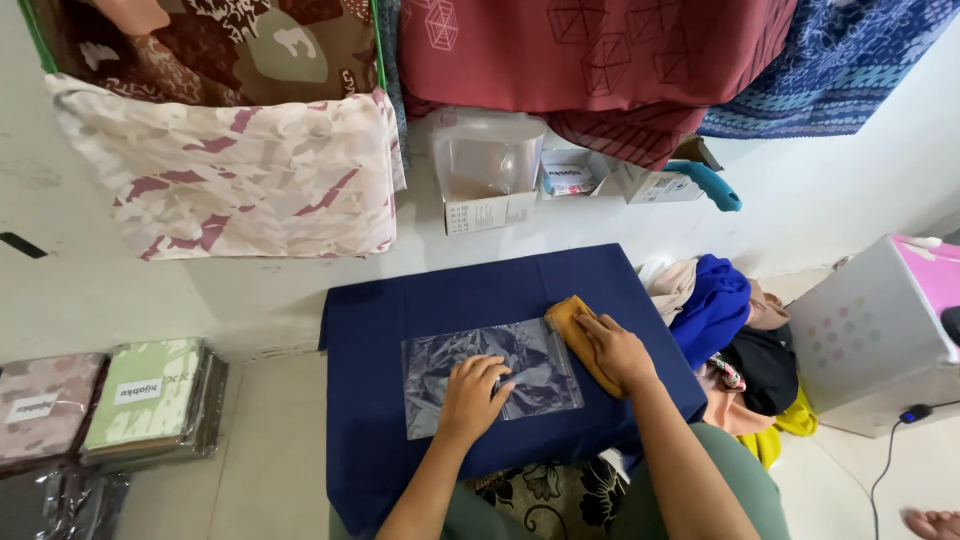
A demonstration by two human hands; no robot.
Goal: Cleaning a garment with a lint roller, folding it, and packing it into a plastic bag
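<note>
A clear plastic bag with dark fabric inside lies flat on a navy blue cloth that covers a low surface. My left hand presses down on the bag with its fingers curled on the plastic. My right hand rests on a folded mustard-yellow cloth at the bag's right edge and grips it. Both forearms reach in from the bottom of the view.
Packed fabrics in clear bags are stacked at the left. A heap of coloured cloths lies to the right, beside a white box with a pink top. Small cartons and hung patterned fabrics line the wall.
</note>
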